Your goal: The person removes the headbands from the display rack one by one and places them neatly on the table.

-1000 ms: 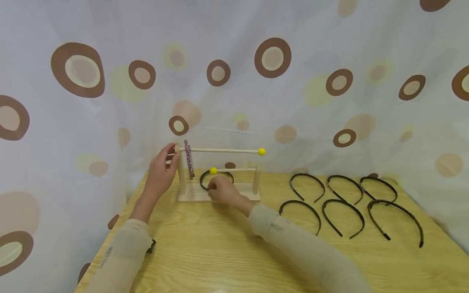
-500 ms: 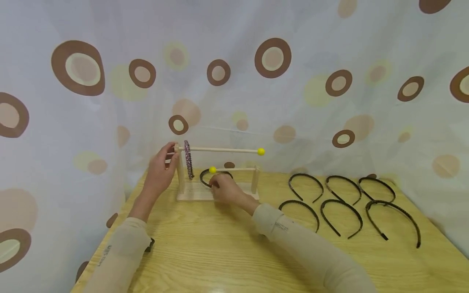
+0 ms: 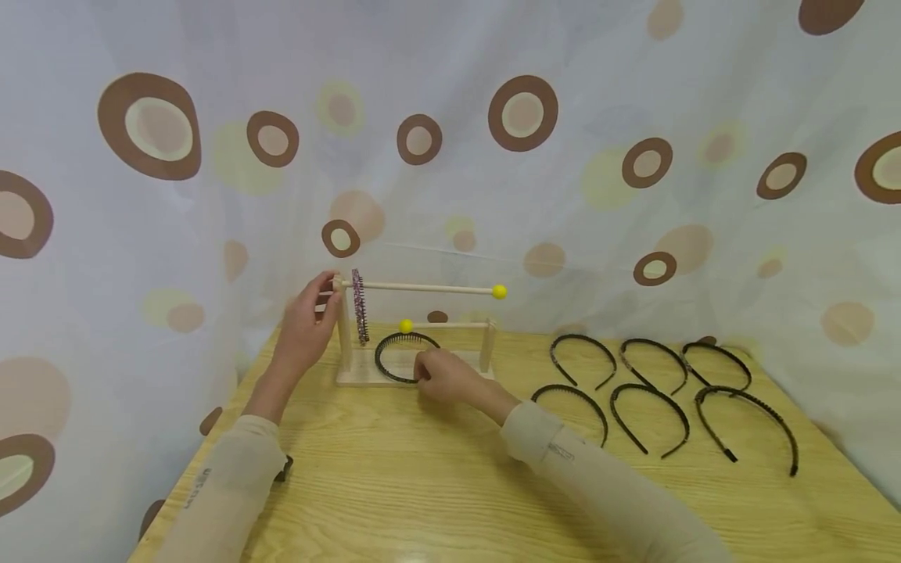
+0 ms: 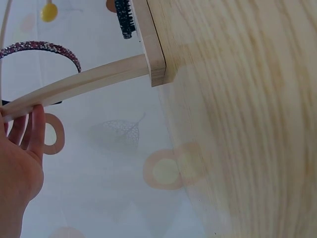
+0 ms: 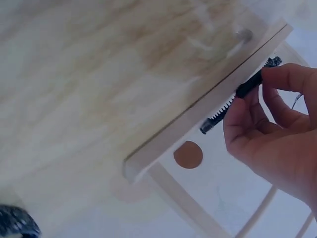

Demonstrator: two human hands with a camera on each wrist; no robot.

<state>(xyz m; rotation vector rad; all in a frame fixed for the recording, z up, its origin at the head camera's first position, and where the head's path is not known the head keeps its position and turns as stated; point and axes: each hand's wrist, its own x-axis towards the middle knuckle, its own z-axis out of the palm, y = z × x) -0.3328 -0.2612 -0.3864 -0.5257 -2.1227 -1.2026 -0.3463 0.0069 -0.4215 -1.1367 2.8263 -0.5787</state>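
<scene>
A pale wooden stand carries an upper and a lower rod, each tipped with a yellow ball. My left hand holds the top of its left post, with fingers and thumb on either side. On the upper rod, near that post, hangs a pink-purple glittery headband with dark teeth. With thumb and fingers, my right hand pinches a dark toothed headband beside the lower rod's yellow ball. Whether that headband encircles the rod, I cannot tell.
Several dark headbands, such as the front right one, lie in two rows on the right of the wooden table. A patterned curtain hangs behind the table and at its sides.
The right hand has shifted slightly right and toward me, and the dark headband has come lower and shows more fully. The left hand keeps its hold on the post.
</scene>
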